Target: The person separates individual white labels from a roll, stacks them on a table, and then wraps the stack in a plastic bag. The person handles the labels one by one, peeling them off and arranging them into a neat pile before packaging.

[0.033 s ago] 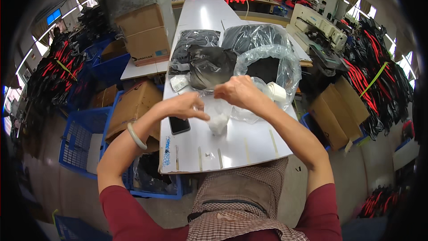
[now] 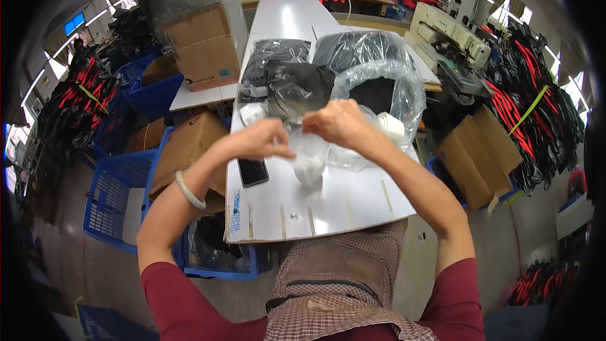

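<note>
A small clear plastic bag (image 2: pixel 308 145) with white contents bunched at its bottom is in front of me, low over the white table (image 2: pixel 328 208). My right hand (image 2: pixel 339 124) is closed in a pinch at the bag's upper end. Beside the bag, my left hand (image 2: pixel 260 139) is bent with its fingers curled. Motion blurs its fingertips, so whether they grip the plastic cannot be made out. A black phone (image 2: pixel 254 173) lies under my left wrist. Just beyond my left hand sits a small white packet (image 2: pixel 252 113).
Plastic-wrapped dark bundles (image 2: pixel 360 50) cover the table's far part. A large open clear bag (image 2: pixel 410 95) and a white roll (image 2: pixel 392 127) lie right of my right hand. Cardboard boxes (image 2: pixel 189 151) and a blue crate (image 2: pixel 113 199) stand left; another cardboard box (image 2: pixel 473 158) stands right.
Both hands have shifted slightly away from me, the right one rising a little. The left fingers have drawn in closer together beside the small bag.
</note>
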The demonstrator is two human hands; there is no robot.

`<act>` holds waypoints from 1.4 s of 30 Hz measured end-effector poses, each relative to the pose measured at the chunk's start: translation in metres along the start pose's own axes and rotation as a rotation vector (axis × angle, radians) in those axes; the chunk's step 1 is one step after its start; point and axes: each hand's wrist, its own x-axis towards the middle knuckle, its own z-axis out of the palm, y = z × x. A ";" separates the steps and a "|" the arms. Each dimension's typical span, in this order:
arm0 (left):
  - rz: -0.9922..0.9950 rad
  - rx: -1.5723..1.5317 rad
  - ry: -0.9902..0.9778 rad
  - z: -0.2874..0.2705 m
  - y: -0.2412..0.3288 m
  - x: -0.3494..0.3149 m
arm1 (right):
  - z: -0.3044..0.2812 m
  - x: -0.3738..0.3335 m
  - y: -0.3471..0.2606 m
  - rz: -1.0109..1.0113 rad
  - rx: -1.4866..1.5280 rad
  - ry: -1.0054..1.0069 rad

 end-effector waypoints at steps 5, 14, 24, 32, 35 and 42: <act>-0.047 -0.445 0.267 -0.040 0.029 -0.018 | -0.055 -0.011 -0.013 0.002 0.139 -0.111; 0.176 -0.036 0.307 -0.003 0.029 -0.045 | -0.037 -0.039 -0.015 -0.217 0.002 -0.042; 0.079 -0.701 0.697 0.044 -0.018 -0.072 | -0.016 -0.099 0.030 0.247 1.100 0.278; 0.077 -0.948 0.723 0.072 0.012 0.002 | 0.048 -0.034 -0.004 0.265 1.444 0.339; 0.260 -1.028 0.829 0.041 0.051 0.001 | -0.002 -0.030 -0.016 0.172 1.382 0.391; 0.252 -0.600 0.779 0.031 0.040 0.042 | 0.018 -0.022 -0.036 0.206 1.799 0.428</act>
